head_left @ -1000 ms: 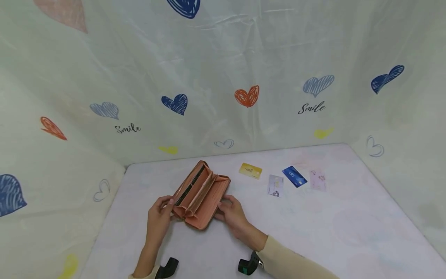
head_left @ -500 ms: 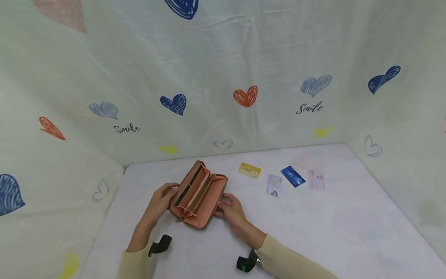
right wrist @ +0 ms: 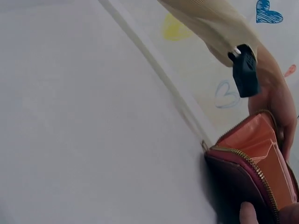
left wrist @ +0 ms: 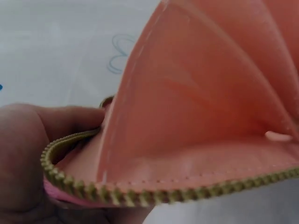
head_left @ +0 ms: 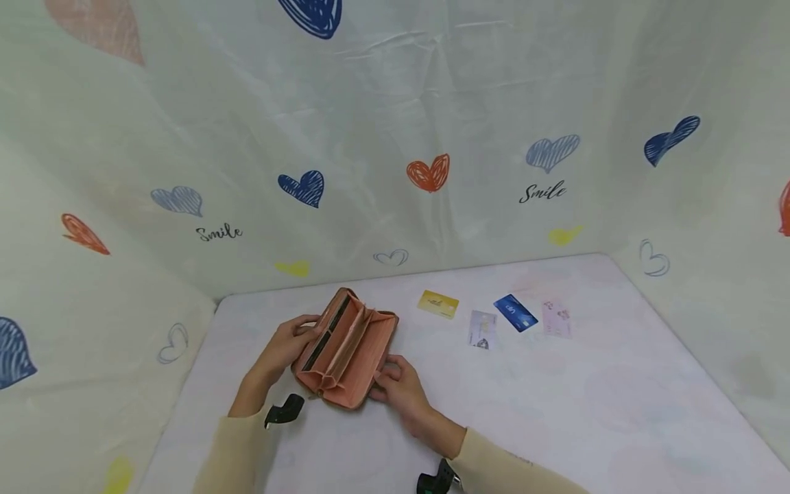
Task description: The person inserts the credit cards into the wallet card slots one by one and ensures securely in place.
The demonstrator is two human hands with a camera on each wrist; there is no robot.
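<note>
A zip-around wallet (head_left: 364, 362) is spread wide in front of me, with salmon-pink pockets fanned out and a dark strip along its left pocket. My left hand (head_left: 285, 348) grips its left side, fingers lying along the outer edge. At the lower right edge, my right hand (head_left: 404, 396) holds the other cover between thumb and fingers. Brass zip teeth (left wrist: 140, 195) curve round the lining in the left wrist view, the left hand (left wrist: 23, 154) wrapped about that end. The right wrist view shows the dark red outer cover (right wrist: 233, 179) and a zip pull (right wrist: 204, 145).
Right of the wallet lie a yellow card (head_left: 439, 304), a pale printed card (head_left: 483, 330), a blue card (head_left: 516, 313) and a pinkish card (head_left: 557, 318), flat on the white table (head_left: 586, 398). A heart-printed curtain (head_left: 370, 103) stands behind the table's far edge.
My left hand has slid up along the wallet's left side, its thumb no longer over the near corner. The wallet has shifted slightly left with both hands; the cards lie as before.
</note>
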